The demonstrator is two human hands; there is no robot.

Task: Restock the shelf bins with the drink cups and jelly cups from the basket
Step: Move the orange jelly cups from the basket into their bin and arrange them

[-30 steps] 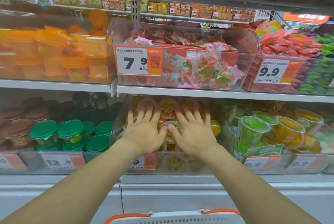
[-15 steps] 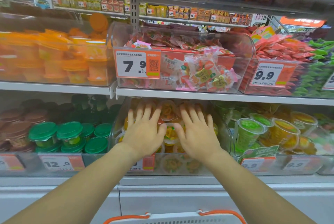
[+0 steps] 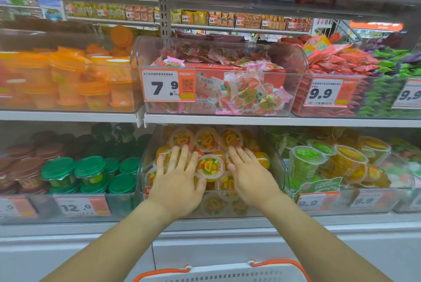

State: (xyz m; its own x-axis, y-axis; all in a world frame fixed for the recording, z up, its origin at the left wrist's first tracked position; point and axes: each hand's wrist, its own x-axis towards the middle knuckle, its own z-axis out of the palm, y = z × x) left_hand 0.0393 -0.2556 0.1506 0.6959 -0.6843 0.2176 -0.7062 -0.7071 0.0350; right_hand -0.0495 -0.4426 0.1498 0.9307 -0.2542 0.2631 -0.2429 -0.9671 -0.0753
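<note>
Both my hands lie flat, fingers straight, on a pile of orange jelly cups point(image 3: 210, 166) inside a clear bin point(image 3: 276, 165) on the lower shelf. My left hand point(image 3: 177, 181) presses the cups on the left side of the pile, my right hand point(image 3: 249, 177) those on the right. One cup with an orange fruit lid shows between my thumbs. The rim of the white basket point(image 3: 222, 272) with orange handles shows at the bottom edge; its inside is hidden.
Green-lidded drink cups point(image 3: 90, 173) and brown-lidded ones point(image 3: 25, 168) fill the bin to the left. Green and yellow jelly cups point(image 3: 328, 163) stand in the right bin. The upper shelf point(image 3: 250, 120) holds orange cups, a candy bin point(image 3: 218, 81) and price tags.
My hands have slid apart a little and drawn back toward the front of the bin, uncovering the cup between them. The view has tilted slightly up.
</note>
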